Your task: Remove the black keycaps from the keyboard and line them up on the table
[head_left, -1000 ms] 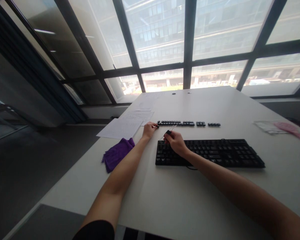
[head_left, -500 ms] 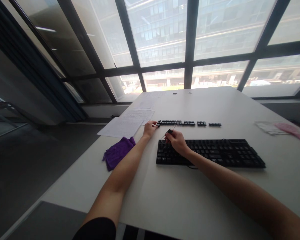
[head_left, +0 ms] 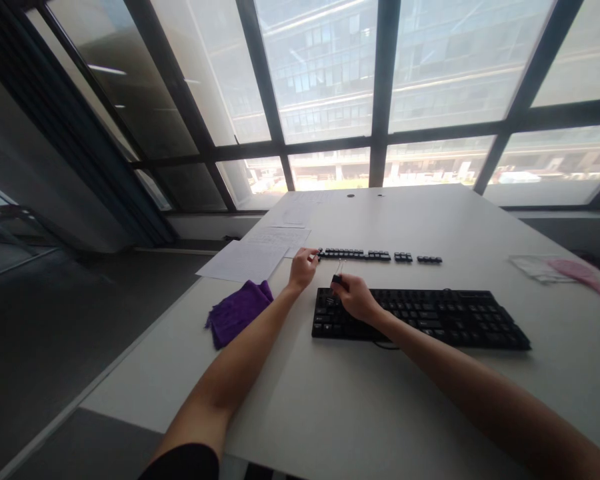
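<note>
My left hand [head_left: 303,268] is closed at the left end of a row of loose black keycaps [head_left: 345,254], with thumb and finger pinched on the end keycap [head_left: 319,254]. In my right hand [head_left: 355,295] is a keycap puller with a black handle [head_left: 337,279] and thin wire loops pointing up and away. The right fingers are curled round it, just above the left part of a black keyboard [head_left: 460,320]. Some upper-left keys are hidden behind that hand.
A crumpled purple cloth [head_left: 239,313] lies left of my left forearm. Printed sheets [head_left: 245,260] are spread behind it. On the right lie a clear plastic bag [head_left: 535,268] and a pink item [head_left: 580,272]. The white table [head_left: 300,387] ends at the left edge, near tall windows.
The view has tilted up slightly. My right hand has turned the puller, so its wires point more straight away rather than to the right. My left hand stays at the row's left end.
</note>
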{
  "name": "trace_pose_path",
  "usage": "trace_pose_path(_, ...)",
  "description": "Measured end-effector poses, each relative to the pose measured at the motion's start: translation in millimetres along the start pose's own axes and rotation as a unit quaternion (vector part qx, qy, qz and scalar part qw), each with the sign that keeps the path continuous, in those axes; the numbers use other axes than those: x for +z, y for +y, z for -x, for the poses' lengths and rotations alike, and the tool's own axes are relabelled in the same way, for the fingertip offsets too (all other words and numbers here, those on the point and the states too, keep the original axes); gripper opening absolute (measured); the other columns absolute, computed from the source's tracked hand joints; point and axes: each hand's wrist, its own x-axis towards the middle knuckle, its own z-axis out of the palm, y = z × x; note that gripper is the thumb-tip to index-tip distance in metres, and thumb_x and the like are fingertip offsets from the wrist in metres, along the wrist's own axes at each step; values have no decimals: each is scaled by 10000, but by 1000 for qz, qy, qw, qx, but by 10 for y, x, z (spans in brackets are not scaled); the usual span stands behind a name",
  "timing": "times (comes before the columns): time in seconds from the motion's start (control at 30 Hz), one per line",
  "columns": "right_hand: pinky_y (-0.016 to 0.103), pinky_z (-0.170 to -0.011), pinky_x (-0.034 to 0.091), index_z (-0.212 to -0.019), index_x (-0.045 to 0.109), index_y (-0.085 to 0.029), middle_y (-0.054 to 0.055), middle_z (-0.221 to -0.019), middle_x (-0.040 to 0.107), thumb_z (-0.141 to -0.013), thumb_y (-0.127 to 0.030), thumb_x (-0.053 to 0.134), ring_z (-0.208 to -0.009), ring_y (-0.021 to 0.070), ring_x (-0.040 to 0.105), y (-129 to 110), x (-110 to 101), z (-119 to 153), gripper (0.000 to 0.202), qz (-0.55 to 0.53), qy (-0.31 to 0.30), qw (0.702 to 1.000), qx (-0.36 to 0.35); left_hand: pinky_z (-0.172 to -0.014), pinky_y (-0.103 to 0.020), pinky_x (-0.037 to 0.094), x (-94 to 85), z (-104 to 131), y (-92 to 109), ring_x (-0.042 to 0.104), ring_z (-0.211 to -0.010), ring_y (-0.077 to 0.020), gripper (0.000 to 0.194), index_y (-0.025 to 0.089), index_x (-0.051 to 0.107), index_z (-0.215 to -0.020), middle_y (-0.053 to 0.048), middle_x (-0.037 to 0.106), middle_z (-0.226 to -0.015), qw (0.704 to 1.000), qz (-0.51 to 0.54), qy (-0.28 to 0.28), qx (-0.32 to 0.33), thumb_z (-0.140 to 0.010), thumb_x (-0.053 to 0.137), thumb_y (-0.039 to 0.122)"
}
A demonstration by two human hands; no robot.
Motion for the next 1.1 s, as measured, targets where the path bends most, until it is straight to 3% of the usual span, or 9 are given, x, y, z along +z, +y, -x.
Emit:
trace_pose_path(0.17, 247, -581, 311, -682, 552, -164, -26, -614, 543, -881, -255, 539, -605, 124, 448, -6, 24, 7, 219, 20, -37, 999, -25, -733, -266, 523, -166, 316, 451, 653, -798, -153, 223, 163, 711, -980, -55, 717, -933, 996, 70, -62, -4, -863, 535, 90)
trace_pose_path(0.27, 245, -603, 326, -721, 581, -164, -13, -659, 588, -896, -233, 536, -634, 132, 475, -21, 18, 18, 194, 31, -55, 997, -51, -699, -258, 506, -324, 614, 573, 652, -826, -160, 228, 172, 710, -967, -47, 716, -926, 989, 79, -124, -9, -878, 512, 103)
trace_pose_path(0.37, 251, -621, 333, -710, 577, -168, 7, -695, 615, -896, -210, 557, -658, 143, 494, -35, 8, 48, 192, 72, -66, 992, -78, -728, -276, 484, -482, 849, 614, 616, -826, -164, 220, 172, 701, -929, -45, 687, -904, 981, 60, -181, 34, -876, 501, 97)
trace_pose_path(0.5, 256, -628, 344, -719, 567, -175, 31, -728, 616, -913, -201, 557, -669, 152, 503, -65, -15, 107, 197, 142, -64, 981, -117, -812, -307, 467, -601, 917, 645, 580, -885, -179, 176, 169, 683, -937, -52, 649, -924, 970, 52, -219, 92, -863, 533, 114)
trace_pose_path(0.67, 270, -673, 366, -833, 628, -185, 64, -797, 665, -912, -153, 529, -726, 175, 551, -93, -13, 166, 130, 223, -85, 955, -175, -779, -308, 458, -592, 858, 646, 553, -832, -182, 68, 172, 693, -880, -40, 631, -854, 965, 46, -241, 94, -833, 658, 207)
trace_pose_path(0.87, 245, -583, 332, -687, 614, -163, 21, -655, 632, -865, -190, 554, -618, 142, 519, -30, -6, 106, 189, 107, -30, 993, -44, -747, -292, 466, -519, 853, 663, 578, -803, -172, 81, 194, 739, -890, -42, 646, -867, 971, 38, -233, 49, -814, 713, 206)
trace_pose_path(1.1, 232, -548, 341, -639, 610, -156, -4, -570, 594, -817, -212, 538, -569, 130, 522, 80, -11, 12, 200, -13, -14, 1000, 25, -740, -298, 486, -475, 855, 684, 604, -792, -174, 121, 195, 738, -928, -47, 667, -896, 974, 29, -221, 32, -813, 708, 174)
